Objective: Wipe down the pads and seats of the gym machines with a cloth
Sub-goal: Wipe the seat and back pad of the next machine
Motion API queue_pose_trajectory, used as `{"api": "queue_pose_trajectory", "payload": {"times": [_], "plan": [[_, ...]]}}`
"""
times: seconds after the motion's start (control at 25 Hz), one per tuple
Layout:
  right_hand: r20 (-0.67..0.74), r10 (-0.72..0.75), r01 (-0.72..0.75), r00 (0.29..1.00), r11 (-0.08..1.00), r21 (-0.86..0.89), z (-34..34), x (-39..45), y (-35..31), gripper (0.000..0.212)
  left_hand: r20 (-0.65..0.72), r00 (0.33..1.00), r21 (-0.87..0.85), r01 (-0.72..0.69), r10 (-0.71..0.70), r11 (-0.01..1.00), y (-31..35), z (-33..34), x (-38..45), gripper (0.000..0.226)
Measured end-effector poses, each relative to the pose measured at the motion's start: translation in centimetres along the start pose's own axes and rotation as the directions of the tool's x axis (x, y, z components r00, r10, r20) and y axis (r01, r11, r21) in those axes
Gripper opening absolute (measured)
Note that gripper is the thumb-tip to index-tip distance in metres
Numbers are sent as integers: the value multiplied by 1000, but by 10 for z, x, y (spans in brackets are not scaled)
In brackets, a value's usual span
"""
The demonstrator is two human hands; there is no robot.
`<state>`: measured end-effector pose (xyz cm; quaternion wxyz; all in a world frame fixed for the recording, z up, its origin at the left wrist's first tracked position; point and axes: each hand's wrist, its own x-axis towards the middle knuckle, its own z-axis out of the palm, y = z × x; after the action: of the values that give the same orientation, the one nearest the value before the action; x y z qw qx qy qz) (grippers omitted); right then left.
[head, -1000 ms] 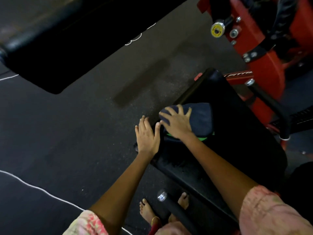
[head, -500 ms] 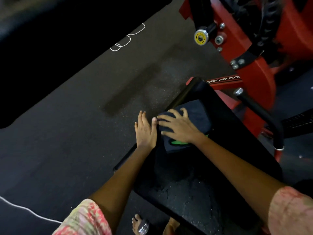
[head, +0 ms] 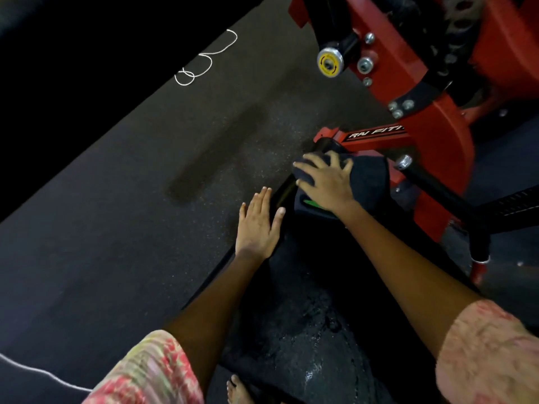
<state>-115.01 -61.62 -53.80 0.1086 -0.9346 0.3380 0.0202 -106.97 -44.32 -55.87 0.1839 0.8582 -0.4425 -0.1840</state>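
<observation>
While the left hand (head: 258,224) is lying flat with straight fingers along the left edge of the black seat pad (head: 294,316), gripping nothing, the right hand (head: 328,182) is pressing the dark blue cloth (head: 369,180) with spread fingers at the far end of that pad. Compared to a second ago, the cloth is sitting much further up the pad, right against the red frame (head: 431,147) now, and the left hand is trailing behind it rather than level with it. The pad looks like cracked vinyl, kinda worn and glinting wet nearer the person. The cloth looks soft and folded, with a green bit poking out under the wrist. The floor (head: 116,214) is speckled rubber with a darker streak and a loose white string (head: 204,61) curled on it. The frame is glossy painted metal with bolts, and a yellow-capped knob (head: 330,63). Its label is reading "RN FITI", cut off after that.
</observation>
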Motion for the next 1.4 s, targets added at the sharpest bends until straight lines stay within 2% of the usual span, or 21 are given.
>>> {"api": "queue_pose_trajectory", "payload": {"times": [0.12, 0.16, 0.24, 0.32, 0.36, 0.48, 0.52, 0.6, 0.68, 0.76, 0.84, 0.88, 0.92, 0.96, 1.04, 1.08, 1.16, 1.24, 1.28, 1.32, 1.4], "plan": [[2, -338, 338, 941, 941, -17, 14, -26, -7, 51, 27, 999, 17, -22, 22, 1000, -1, 0, 1, 82], [41, -370, 371, 928, 929, -10, 7, -21, 4, 52, 31, 999, 20, -22, 21, 1000, -1, 1, 1, 83], [45, -144, 143, 989, 989, 32, 0, 5, 24, 48, 20, 1000, 15, -8, 8, 1000, -1, 2, 1, 82], [10, 189, -189, 982, 977, 99, -4, 17, 20, 46, 4, 1000, 10, 6, -6, 1000, -1, 3, 2, 80], [-5, 221, -219, 975, 971, 97, -1, 17, 11, 47, -3, 1000, 11, 14, -14, 1000, -2, 3, 2, 80], [42, -48, 48, 998, 999, -12, 1, 11, -4, 46, -18, 1000, 18, 21, -21, 1000, -2, 3, 5, 78], [50, -62, 63, 997, 998, -7, -3, 16, 4, 46, -21, 1000, 18, 20, -19, 1000, -1, 3, 6, 77], [8, 138, -138, 990, 986, 94, -7, 22, 20, 48, -31, 999, 8, 15, -15, 1000, -2, 2, 7, 75], [-40, 401, -382, 915, 895, 230, 2, 7, 28, 50, -47, 999, 1, 8, -8, 1000, -1, 2, 6, 73], [-57, 624, -576, 779, 749, 326, 13, -19, 29, 52, -53, 999, 6, 7, -7, 1000, -1, 2, 6, 72], [16, 781, -712, 624, 560, 423, 15, -25, 24, 54, -55, 998, 10, 7, -7, 1000, 0, 4, 6, 72], [47, 804, -730, 592, 511, 453, 12, -19, 16, 55, -63, 998, 9, 11, -11, 1000, 0, 4, 6, 72], [67, 786, -716, 614, 519, 467, 7, -11, 5, 55, -72, 997, 5, 16, -15, 1000, 1, 5, 7, 72], [66, 729, -670, 682, 585, 457, 5, -5, -5, 56, -80, 997, 1, 19, -19, 1000, 1, 5, 7, 73], [1, 505, -473, 863, 807, 353, 9, -10, -15, 56, -80, 996, -7, 25, -25, 1000, -2, 5, 8, 73], [-25, 418, -393, 908, 873, 289, 13, -20, -8, 56, -74, 997, -10, 25, -25, 1000, -2, 5, 8, 74], [-65, 481, -450, 874, 854, 263, 19, -42, 24, 55, -64, 998, -13, 22, -23, 1000, -1, 6, 8, 74], [3, 694, -650, 720, 672, 356, 21, -47, 42, 55, -61, 998, -21, 23, -24, 1000, 0, 6, 9, 73], [39, 736, -686, 676, 609, 397, 19, -45, 39, 55, -58, 998, -26, 24, -26, 999, 1, 5, 9, 73], [41, 719, -671, 694, 624, 401, 17, -41, 28, 56, -60, 998, -34, 26, -28, 999, 2, 5, 9, 74], [-27, 528, -486, 849, 800, 352, 17, -44, -5, 54, -77, 997, -62, 27, -32, 998, 4, 4, 7, 75]]}}
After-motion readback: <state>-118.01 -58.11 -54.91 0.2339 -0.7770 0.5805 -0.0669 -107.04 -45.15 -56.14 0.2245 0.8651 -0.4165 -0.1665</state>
